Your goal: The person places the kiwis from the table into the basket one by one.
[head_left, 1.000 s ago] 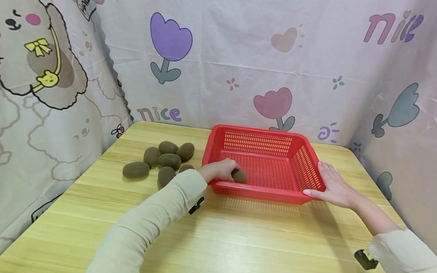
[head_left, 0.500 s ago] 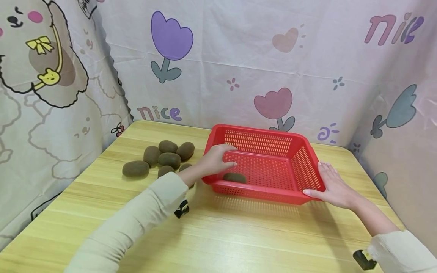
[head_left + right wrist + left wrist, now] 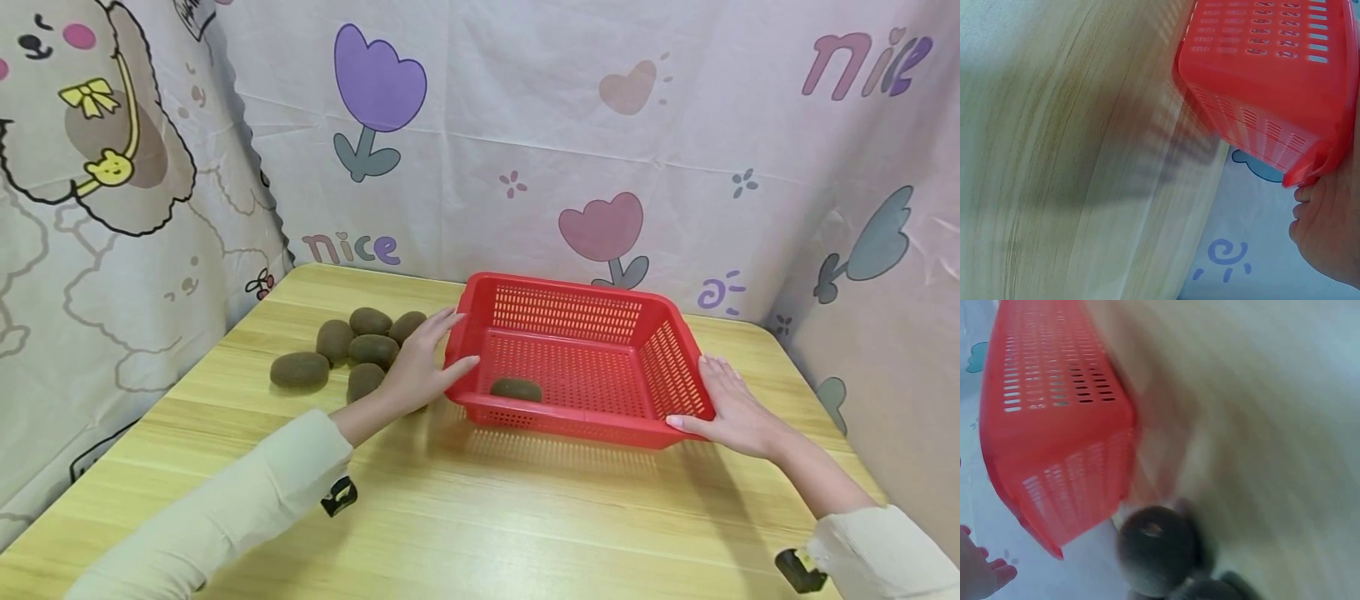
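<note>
My left hand (image 3: 412, 368) is over the left rim of a red plastic basket (image 3: 577, 419), fingers and thumb spread and holding nothing. One brown kiwi (image 3: 516, 389) lies on the basket floor near the front left. Left of the basket, several more kiwis (image 3: 373, 350) sit in a loose group, partly hidden behind that hand. The left wrist view shows a dark kiwi (image 3: 1155, 551) below the basket corner. At the basket's right end, my right hand (image 3: 738, 417) rests with extended fingers along the side and its thumb on the front corner.
A light wooden table (image 3: 480, 517) carries everything. Patterned cloth (image 3: 495, 100) with tulips hangs right behind the table and along both sides. One kiwi (image 3: 300, 369) lies at the left end of the group.
My left hand has let go of a kiwi inside the basket, then moved up and left out to the rim, its fingers spread. The right hand has stayed on the basket.
</note>
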`<control>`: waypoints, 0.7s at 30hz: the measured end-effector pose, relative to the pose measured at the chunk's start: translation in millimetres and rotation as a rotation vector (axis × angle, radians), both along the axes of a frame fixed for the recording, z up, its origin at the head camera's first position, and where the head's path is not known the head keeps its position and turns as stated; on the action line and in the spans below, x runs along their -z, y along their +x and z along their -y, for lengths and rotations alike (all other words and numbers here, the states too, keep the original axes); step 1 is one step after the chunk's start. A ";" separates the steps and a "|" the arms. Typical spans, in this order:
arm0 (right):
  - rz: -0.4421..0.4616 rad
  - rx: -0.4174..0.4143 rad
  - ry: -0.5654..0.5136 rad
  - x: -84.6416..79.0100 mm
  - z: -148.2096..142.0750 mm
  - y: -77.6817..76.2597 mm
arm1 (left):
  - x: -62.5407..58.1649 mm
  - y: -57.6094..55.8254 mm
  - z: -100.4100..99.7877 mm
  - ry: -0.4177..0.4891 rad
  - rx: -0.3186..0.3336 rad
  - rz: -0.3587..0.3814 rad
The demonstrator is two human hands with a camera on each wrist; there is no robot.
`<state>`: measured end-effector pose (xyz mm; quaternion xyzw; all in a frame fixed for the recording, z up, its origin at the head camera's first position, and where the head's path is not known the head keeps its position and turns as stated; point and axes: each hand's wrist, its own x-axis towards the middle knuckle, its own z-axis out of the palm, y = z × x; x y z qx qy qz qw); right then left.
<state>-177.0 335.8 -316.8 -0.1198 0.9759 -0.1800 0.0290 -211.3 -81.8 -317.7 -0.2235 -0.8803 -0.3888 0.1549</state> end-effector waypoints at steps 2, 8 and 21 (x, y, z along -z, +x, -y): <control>0.001 0.000 -0.002 0.0 -0.1 -0.1 | 3.1 3.9 7.3 -0.002 -0.015 -0.005; 0.007 0.004 -0.005 -0.3 0.0 0.3 | 13.4 10.9 28.0 0.016 -0.051 -0.009; 0.008 0.002 -0.002 -0.4 -0.2 0.1 | 49.9 22.5 67.1 0.122 -0.215 -0.026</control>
